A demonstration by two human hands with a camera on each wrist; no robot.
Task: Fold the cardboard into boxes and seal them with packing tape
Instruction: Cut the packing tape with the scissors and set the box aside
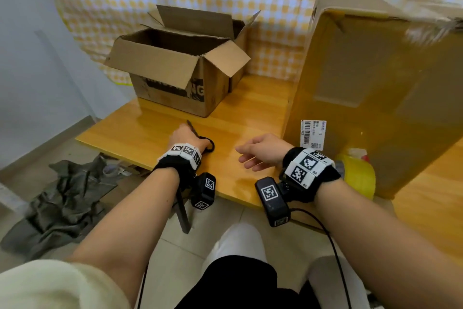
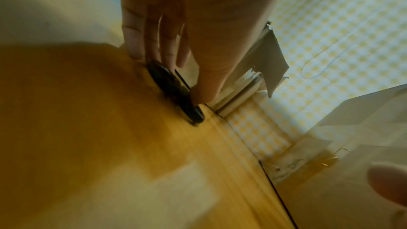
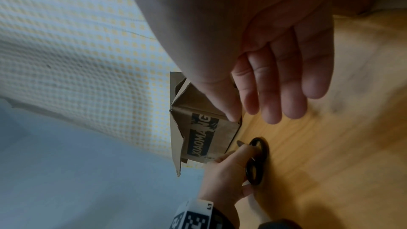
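1. Scissors (image 1: 200,137) lie flat on the wooden table (image 1: 250,113), just in front of the open cardboard box (image 1: 175,75); left hand (image 1: 184,136) is down on them, fingers and thumb closing round the black handles, blade tip poking out toward the box.
2. Right hand (image 1: 258,151) hovers over the table, in front and to the right of that box; fingers loose and spread, holding nothing, well apart from the scissors.
3. Box stands upright w/ all four top flaps up and unsealed; printed lettering on the front wall; a second carton seems to sit right behind it, hard to tell.
4. Large taped carton (image 1: 375,88) stands on end well to the right of the open box, shipping label (image 1: 313,133) low on its face; yellow tape roll (image 1: 358,176) sits against its near corner, partly hidden by the right wrist.
5. Handling, as judged: box is light, stiff corrugated board, prob. slides easily on the glossy top; flaps bend only at the scored creases, so take each by its free edge near the middle and press inward, short pair first; steady a side wall w/ the other hand.
6. Scissors are rigid and thin; best lifted by the handle loops, blade kept away from fingers.
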